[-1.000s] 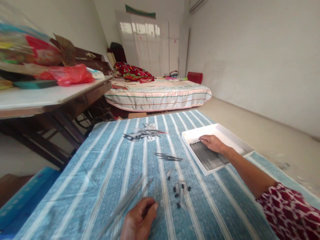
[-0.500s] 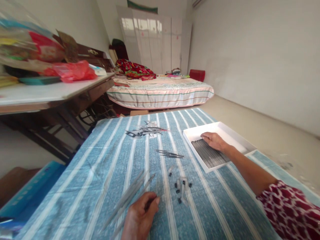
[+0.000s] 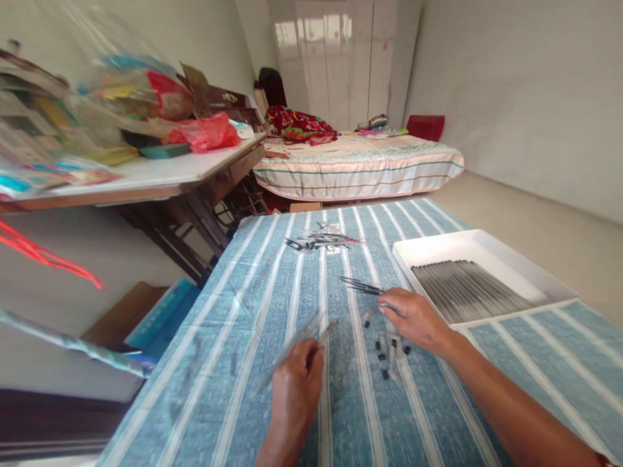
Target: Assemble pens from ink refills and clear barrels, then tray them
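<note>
My right hand [image 3: 413,318] is at the near ends of several thin black rods like pen refills [image 3: 361,285], thumb and fingertips pinched on them; how many it grips is unclear. Below it lie short clear pieces with black ends [image 3: 392,353]. My left hand [image 3: 296,379] is low in the middle, fingers curled into a pinch whose contents are hidden. Long translucent tubes [image 3: 292,344] lie on the cloth beside and partly behind it. To the right, a white box [image 3: 516,259] holds a row of dark slim sticks [image 3: 462,288].
A blue striped cloth [image 3: 233,350] covers the table. Farther back lies a heap of black thin parts [image 3: 321,240] over a printed paper. A side table [image 3: 195,172] with bags stands left, a blue box [image 3: 160,318] below it. A bed [image 3: 360,168] is behind.
My right hand has left the white box and come left to the thin black rods. My left hand stays by the translucent tubes, fingers still curled. The view has swung left.
</note>
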A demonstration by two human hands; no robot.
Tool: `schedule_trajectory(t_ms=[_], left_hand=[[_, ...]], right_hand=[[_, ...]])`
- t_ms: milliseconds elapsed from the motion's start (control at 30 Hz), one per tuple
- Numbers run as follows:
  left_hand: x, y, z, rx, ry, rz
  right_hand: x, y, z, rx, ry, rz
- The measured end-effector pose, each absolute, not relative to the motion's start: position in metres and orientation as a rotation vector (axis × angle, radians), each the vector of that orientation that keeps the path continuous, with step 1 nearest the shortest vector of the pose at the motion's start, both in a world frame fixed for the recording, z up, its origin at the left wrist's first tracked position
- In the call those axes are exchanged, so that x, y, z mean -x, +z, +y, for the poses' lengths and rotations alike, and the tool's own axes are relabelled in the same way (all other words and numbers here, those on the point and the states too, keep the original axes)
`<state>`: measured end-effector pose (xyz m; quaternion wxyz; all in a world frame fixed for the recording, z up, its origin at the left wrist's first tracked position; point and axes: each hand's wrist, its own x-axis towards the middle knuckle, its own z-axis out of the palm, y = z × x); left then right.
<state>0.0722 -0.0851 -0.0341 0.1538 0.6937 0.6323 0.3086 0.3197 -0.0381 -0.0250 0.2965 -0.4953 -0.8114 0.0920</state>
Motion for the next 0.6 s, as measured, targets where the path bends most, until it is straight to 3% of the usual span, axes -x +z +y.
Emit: schedule_trajectory(t_ms=[600], left_hand=[[-0.072, -0.021, -0.091, -2.117, 0.296, 2.1]], right_hand=[[-0.305, -0.091, -0.002, 1.561, -0.189, -2.06]])
